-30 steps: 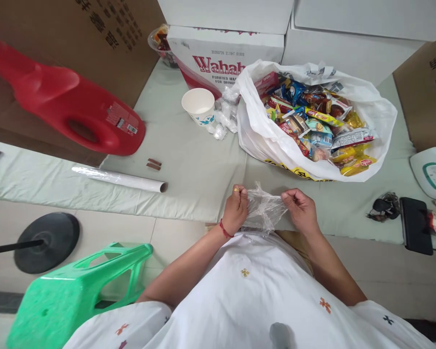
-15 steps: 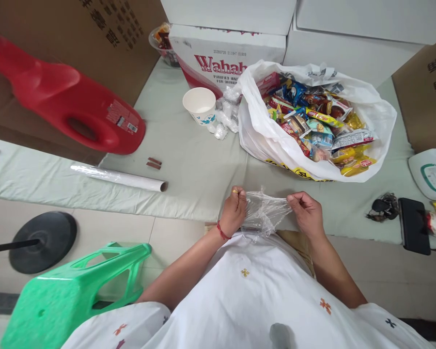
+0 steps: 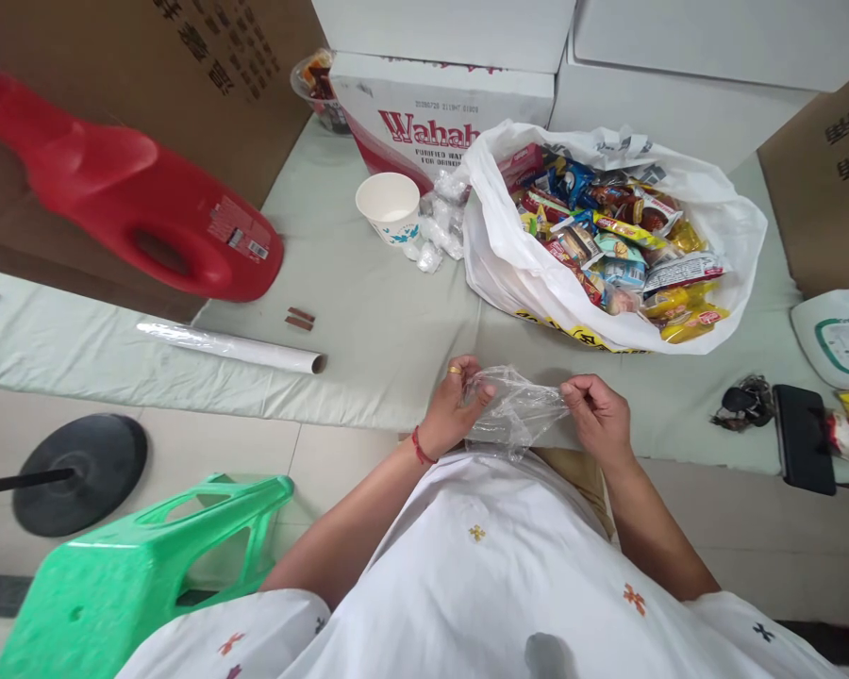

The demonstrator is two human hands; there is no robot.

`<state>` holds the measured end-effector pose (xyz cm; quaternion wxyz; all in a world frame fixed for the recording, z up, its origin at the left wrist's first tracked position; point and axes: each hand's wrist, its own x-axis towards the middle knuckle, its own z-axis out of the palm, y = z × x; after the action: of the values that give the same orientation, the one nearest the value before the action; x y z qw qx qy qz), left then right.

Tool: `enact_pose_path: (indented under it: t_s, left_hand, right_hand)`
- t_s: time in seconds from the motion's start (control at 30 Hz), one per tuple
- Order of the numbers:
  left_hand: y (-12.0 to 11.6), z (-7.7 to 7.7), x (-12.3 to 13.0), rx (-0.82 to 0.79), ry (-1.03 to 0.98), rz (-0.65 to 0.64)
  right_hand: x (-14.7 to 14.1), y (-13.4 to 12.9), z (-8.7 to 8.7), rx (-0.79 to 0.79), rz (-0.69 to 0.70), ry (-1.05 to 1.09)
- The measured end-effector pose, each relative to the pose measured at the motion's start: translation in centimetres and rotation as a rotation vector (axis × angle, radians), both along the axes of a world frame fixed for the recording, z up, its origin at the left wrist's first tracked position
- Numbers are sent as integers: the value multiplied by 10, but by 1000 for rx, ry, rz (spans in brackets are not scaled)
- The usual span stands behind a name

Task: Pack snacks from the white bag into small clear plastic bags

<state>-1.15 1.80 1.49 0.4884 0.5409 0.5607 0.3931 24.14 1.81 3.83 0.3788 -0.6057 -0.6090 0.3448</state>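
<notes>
A crumpled sheet of clear plastic film point(image 3: 520, 407) hangs between my two hands, just above my lap at the table's front edge. My right hand point(image 3: 598, 415) pinches its right end between thumb and curled fingers. At the film's left end, my left hand point(image 3: 457, 410) has its thumb spread away from the fingers. That thumb lies against the film, and I see no firm pinch there. Behind the hands stands a white plastic bag point(image 3: 513, 273), wide open and full of wrapped snacks point(image 3: 619, 245).
A paper cup point(image 3: 388, 212) stands beside several clear balled-up wrappings point(image 3: 442, 226). To the left lie a shiny white roll point(image 3: 233, 349), two brown strips point(image 3: 299, 318) and a red jug point(image 3: 134, 198). A phone point(image 3: 805, 438) lies right. Boxes point(image 3: 439, 113) line the back; a green stool point(image 3: 148, 556) stands below left.
My left hand has loosened its pinch: the thumb has swung out from the fingers over the film. The wrist has shifted slightly left. My right hand keeps its grip.
</notes>
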Motion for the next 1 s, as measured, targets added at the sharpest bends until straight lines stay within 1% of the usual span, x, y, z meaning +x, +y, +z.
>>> enact_pose_path:
  t_s: [0.1, 0.2, 0.27, 0.3, 0.43, 0.57, 0.63, 0.67, 0.77, 0.87, 0.93, 0.97, 1.0]
  left_hand:
    - [12, 10, 1, 17, 132, -1]
    - [24, 17, 6, -21, 289, -98]
    - [29, 19, 10, -29, 322, -135]
    - [31, 18, 11, -23, 314, -120]
    - [31, 12, 11, 23, 254, 56]
    - [30, 3, 2, 35, 208, 260]
    - [30, -1, -2, 35, 171, 324]
    - [29, -2, -3, 39, 149, 339]
    - [25, -2, -2, 99, 69, 342]
    - [14, 3, 2, 214, -21, 289]
    - [4, 10, 5, 301, -45, 234]
    - [-2, 14, 6, 347, -47, 208]
    - [-8, 18, 6, 393, -50, 187]
  right_hand:
    - [-4, 4, 3, 22, 80, -27]
    - [-8, 6, 6, 77, 158, -53]
    - [-9, 6, 8, 108, 168, -78]
    - [-9, 5, 8, 113, 156, -94]
    - [-1, -2, 4, 107, 48, -133]
    - [11, -13, -6, 84, -162, -78]
    - [17, -19, -11, 58, -228, -37]
    - [21, -22, -14, 37, -233, -24]
    - [36, -25, -19, -50, -165, -42]
    - [50, -17, -15, -15, -152, -106]
    - [55, -4, -7, 9, -115, -31]
    - [54, 6, -2, -15, -52, 50]
    - [51, 16, 2, -64, 40, 145]
